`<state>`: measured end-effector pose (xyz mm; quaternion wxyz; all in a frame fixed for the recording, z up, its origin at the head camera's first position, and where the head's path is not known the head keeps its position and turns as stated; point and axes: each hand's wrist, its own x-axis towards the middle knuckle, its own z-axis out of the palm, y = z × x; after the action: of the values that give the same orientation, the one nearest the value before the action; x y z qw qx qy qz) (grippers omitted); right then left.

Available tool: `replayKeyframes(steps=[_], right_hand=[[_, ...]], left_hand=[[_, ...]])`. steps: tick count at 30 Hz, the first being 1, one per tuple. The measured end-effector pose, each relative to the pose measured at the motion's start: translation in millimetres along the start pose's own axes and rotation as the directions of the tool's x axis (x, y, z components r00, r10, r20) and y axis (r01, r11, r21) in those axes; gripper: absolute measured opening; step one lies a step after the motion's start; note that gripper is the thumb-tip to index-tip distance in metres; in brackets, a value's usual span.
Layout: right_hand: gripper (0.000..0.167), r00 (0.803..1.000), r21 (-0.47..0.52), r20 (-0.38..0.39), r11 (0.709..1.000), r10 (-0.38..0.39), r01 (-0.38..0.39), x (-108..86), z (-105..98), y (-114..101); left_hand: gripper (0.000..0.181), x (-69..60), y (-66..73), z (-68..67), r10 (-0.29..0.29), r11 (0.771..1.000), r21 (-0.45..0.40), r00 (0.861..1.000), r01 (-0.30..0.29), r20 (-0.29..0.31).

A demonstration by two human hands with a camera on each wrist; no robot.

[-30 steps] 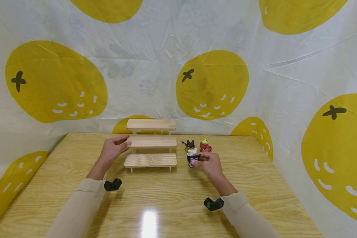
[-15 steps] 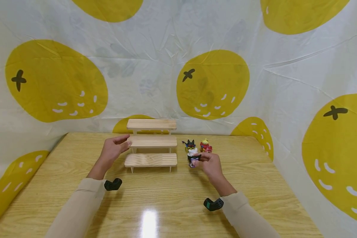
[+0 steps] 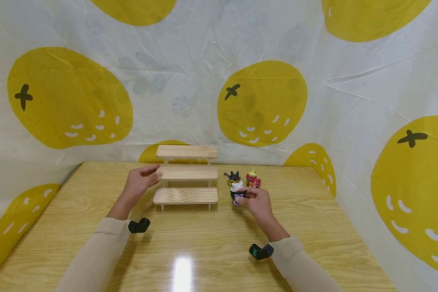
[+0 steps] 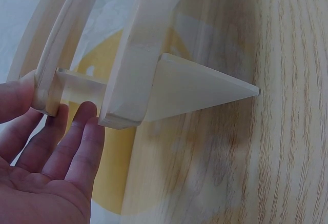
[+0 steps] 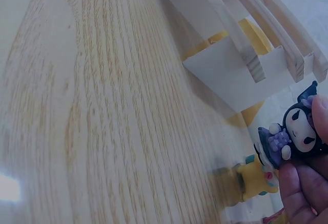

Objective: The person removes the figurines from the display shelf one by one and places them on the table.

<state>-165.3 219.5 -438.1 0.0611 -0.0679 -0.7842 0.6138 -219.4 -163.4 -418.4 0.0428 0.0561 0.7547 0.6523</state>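
My left hand (image 3: 140,181) grips the left end of the middle board of a three-tier wooden display stand (image 3: 186,173). In the left wrist view, its thumb lies on one face of the board and the fingers (image 4: 84,152) reach the other side. My right hand (image 3: 258,202) pinches a small figurine (image 3: 238,197), right of the stand. The right wrist view shows this figurine (image 5: 297,129) with a black hood, white face and purple body, upright; its far side is hidden by the fingers. Whether its base touches the table cannot be told.
Behind the held figurine are a white figure (image 3: 236,186), a dark figure with pointed ears (image 3: 234,177) and red figures (image 3: 252,177). A yellow figure (image 5: 253,179) stands close by in the right wrist view. A patterned cloth (image 3: 175,101) hangs behind the wooden table (image 3: 211,243).
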Motion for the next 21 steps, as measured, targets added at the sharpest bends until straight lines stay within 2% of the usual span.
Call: replayKeyframes(steps=[21], right_hand=[[0.023,1.000,-0.013,-0.013,1.000,0.019,-0.019,-2.5,-0.6,1.5]], left_hand=[[0.058,1.0,-0.1,-0.2,-0.009,1.000,0.006,1.000,0.009,-0.006]])
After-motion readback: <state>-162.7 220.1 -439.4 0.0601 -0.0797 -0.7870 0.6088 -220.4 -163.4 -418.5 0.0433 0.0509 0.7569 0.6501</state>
